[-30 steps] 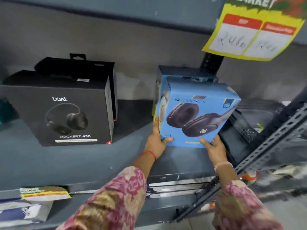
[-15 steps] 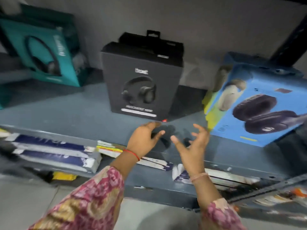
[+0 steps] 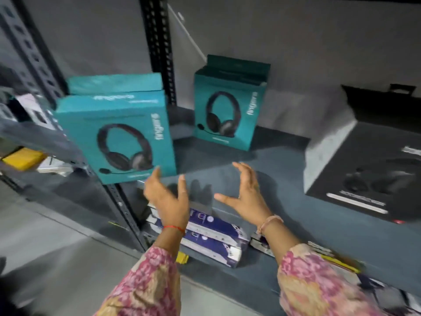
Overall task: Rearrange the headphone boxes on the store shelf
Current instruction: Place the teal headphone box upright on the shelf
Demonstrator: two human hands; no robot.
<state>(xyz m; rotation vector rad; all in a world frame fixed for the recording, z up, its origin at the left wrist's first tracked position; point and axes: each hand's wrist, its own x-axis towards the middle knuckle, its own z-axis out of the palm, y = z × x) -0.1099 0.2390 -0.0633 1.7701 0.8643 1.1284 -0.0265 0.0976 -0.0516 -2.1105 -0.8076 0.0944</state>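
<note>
A teal headphone box (image 3: 118, 135) stands at the shelf's left front corner, with another teal box (image 3: 114, 84) behind it. A third teal box (image 3: 227, 110) stands farther back near the wall. A black headphone box (image 3: 369, 169) fills the right. My left hand (image 3: 168, 197) hovers open, its fingertips just at the near teal box's lower right corner. My right hand (image 3: 246, 197) is open too, palm facing left, over the bare grey shelf (image 3: 284, 183) between the boxes. Neither hand holds anything.
A black perforated upright (image 3: 159, 49) rises behind the teal boxes. Flat blue-and-white packs (image 3: 214, 236) lie on the lower shelf under my hands. A yellow item (image 3: 22, 158) and small boxes sit on the neighbouring rack at left. The grey floor shows below.
The view has swung left: the blue box is out of sight and the black box now sits at the right. Both empty hands have moved left toward the teal boxes.
</note>
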